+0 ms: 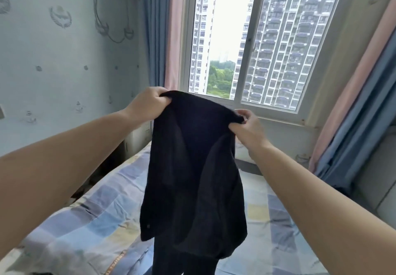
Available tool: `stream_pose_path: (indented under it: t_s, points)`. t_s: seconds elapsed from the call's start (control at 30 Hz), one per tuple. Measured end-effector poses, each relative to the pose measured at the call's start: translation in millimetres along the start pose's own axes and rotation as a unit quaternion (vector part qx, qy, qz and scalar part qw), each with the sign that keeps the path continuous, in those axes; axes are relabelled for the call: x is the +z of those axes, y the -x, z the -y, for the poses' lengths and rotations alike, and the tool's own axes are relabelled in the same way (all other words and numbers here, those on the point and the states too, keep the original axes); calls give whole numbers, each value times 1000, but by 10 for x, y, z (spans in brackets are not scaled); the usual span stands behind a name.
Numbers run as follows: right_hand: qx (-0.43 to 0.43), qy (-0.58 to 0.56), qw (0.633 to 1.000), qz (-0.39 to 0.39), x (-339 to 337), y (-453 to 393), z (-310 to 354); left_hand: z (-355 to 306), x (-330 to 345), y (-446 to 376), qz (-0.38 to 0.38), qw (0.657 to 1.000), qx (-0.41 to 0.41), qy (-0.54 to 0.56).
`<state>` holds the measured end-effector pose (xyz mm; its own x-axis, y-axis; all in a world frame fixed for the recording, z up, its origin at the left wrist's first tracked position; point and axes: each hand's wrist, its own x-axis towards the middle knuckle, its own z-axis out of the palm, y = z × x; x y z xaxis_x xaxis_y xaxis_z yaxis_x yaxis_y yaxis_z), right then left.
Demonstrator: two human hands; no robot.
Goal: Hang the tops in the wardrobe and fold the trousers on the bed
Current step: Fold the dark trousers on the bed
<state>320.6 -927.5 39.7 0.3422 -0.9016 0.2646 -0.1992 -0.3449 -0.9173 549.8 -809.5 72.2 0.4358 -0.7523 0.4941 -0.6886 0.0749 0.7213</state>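
Note:
A dark navy garment [192, 167] hangs in the air in front of me, held up by its top edge over the bed [90, 221]. My left hand [147, 103] grips the top left corner with curled fingers. My right hand [248, 127] pinches the top right corner. The cloth droops down past the bottom of the view, where two leg-like parts show. Whether it is a top or trousers I cannot tell for sure. No wardrobe is in sight.
The bed has a blue, grey and yellow checked cover. Behind it is a sliding window [257, 39] with pink and blue curtains [162, 30] on both sides. A pale wall [53, 50] runs along the left. A pillow [242, 152] lies by the headboard side.

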Motion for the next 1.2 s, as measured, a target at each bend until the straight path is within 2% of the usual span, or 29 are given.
stream_pose_path:
  t_s: [0.07, 0.13, 0.23, 0.4, 0.43, 0.5, 0.57, 0.67, 0.8, 0.9, 0.97, 1.1, 1.2]
  points:
    - [-36, 144, 989, 26, 7, -7, -105, -14, -46, -64, -27, 995, -53, 75]
    - [-32, 232, 970, 65, 119, 4, -228, -28, -58, -100, -22, 987, -92, 133]
    - [-2, 325, 937, 126, 359, 50, -466, -11, -55, -110, -30, 976, -118, 181]
    - [66, 455, 868, 186, 492, 339, -1190, 157, -315, -168, -93, 962, -129, 220]
    - [87, 454, 866, 192, 526, 394, -1331, 199, -396, -173, -103, 960, -128, 226]
    - [111, 418, 885, 175, 639, 450, -1515, 293, -550, -173, -114, 959, -125, 229]
    - [107, 381, 905, 157, 787, 442, -1590, 390, -651, -162, -114, 959, -127, 225]
    - [102, 362, 912, 164, 1078, 389, -1599, 537, -850, -171, -136, 955, -128, 231]
    - [66, 409, 899, 145, 1378, 362, -1620, 671, -1091, -190, -144, 960, -112, 210]
    - [53, 439, 881, 170, 1571, 309, -1579, 764, -1310, -202, -180, 957, -100, 203]
    - [79, 445, 871, 194, 1636, 267, -1537, 843, -1486, -221, -214, 951, -105, 199]
    - [163, 283, 923, 203, 1681, 68, -1405, 1081, -1832, -247, -271, 938, -128, 177]
    - [133, 118, 975, 135, 1741, -189, -1112, 1283, -2068, -232, -311, 924, -142, 173]
